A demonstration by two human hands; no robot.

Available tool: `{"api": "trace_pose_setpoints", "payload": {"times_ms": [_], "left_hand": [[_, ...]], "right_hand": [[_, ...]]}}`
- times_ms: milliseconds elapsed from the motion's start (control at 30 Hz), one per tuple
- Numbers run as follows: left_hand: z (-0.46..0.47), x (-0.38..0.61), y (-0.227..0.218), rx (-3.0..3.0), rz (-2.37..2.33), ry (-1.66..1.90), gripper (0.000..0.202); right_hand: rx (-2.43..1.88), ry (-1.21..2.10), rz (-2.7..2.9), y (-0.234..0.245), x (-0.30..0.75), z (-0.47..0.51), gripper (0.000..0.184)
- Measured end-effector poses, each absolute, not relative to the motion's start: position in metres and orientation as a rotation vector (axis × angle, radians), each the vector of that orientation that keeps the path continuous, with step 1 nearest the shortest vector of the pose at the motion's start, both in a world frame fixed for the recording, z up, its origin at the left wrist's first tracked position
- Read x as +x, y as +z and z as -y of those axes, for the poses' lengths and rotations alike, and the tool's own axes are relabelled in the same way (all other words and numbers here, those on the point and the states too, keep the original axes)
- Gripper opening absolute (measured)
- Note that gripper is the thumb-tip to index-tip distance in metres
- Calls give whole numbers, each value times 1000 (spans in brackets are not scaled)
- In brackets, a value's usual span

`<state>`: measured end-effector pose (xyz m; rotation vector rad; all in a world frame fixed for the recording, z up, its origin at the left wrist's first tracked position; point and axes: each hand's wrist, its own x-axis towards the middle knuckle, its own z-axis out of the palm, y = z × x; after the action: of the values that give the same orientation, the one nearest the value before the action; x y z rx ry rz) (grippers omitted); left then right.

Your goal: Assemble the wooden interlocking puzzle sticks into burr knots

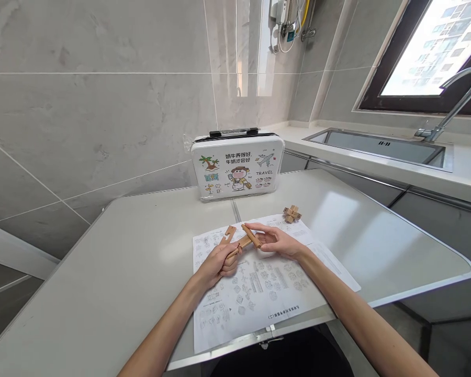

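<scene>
My left hand [223, 262] is closed around light wooden puzzle pieces [244, 242] above a printed sheet. A notched flat wooden piece [229, 233] sticks out beyond that hand; I cannot tell whether it is gripped or lies on the paper. Between the fingers and thumb of my right hand [278, 242] is a wooden bar [251, 235], set crosswise at the end of the left hand's pieces. The instruction sheet [275, 298] beneath shows many small line diagrams. At its far right edge stands an assembled wooden burr puzzle [292, 213], touched by neither hand.
A white carrying case [237, 180] with cartoon prints and a black handle stands at the back of the white folding table [141, 262]. Tiled wall rises behind it. To the right are a counter with a sink [380, 146] and a faucet [455, 104], below a window.
</scene>
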<state>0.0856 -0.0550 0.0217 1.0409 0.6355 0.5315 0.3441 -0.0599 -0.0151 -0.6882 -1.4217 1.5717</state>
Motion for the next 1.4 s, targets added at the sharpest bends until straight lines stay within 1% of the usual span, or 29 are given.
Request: {"api": "trace_pose_setpoints", "payload": {"times_ms": [67, 233, 333, 667, 867, 1033, 1400], "left_hand": [[55, 86, 21, 1036, -630, 530, 33], [56, 87, 20, 1029, -606, 541, 31], [56, 87, 19, 1027, -598, 552, 32], [53, 85, 14, 1044, -577, 586, 37], [53, 88, 14, 1048, -567, 598, 40], [55, 91, 15, 1058, -565, 581, 40], [57, 90, 24, 1051, -616, 626, 38]], "right_hand": [[-687, 1584, 1428, -14, 345, 60, 76], [-672, 1625, 1422, -11, 344, 62, 88], [-654, 1629, 1405, -11, 342, 63, 90], [-596, 1633, 1368, -14, 337, 64, 92], [-550, 1656, 1331, -13, 335, 64, 89], [-546, 1662, 1308, -13, 336, 62, 82], [-560, 1672, 1356, -13, 338, 64, 85]]}}
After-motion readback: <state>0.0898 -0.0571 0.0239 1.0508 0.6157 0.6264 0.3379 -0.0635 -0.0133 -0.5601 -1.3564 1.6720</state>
